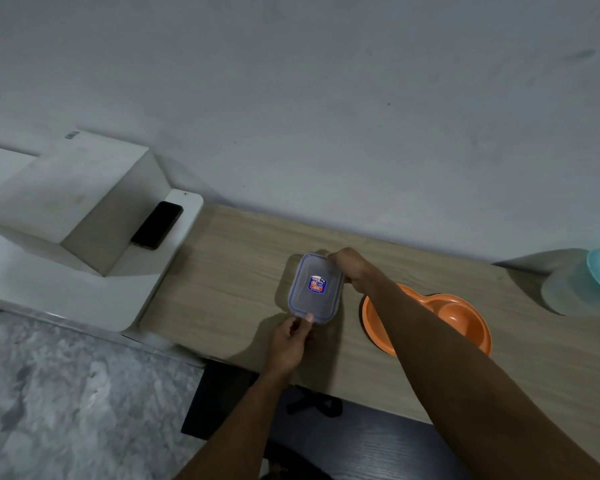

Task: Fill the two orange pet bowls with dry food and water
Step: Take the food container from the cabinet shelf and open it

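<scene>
I hold the lidded box steady on the desk to unclip it. My left hand pinches its near edge with its fingers, and my right hand curls over the far corner, perhaps on a latch. The orange bowls sit just beside, ready for pouring.

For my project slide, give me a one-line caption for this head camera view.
On a wooden counter, the left hand and right hand grip the lidded container beside the orange pet bowl.

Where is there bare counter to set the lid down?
Widest bare patch: counter between the white stand and the container. Smaller one between the orange bowls and the translucent tub. Crowded at centre: left hand and right hand hold the container, right forearm across the bowls.
</scene>
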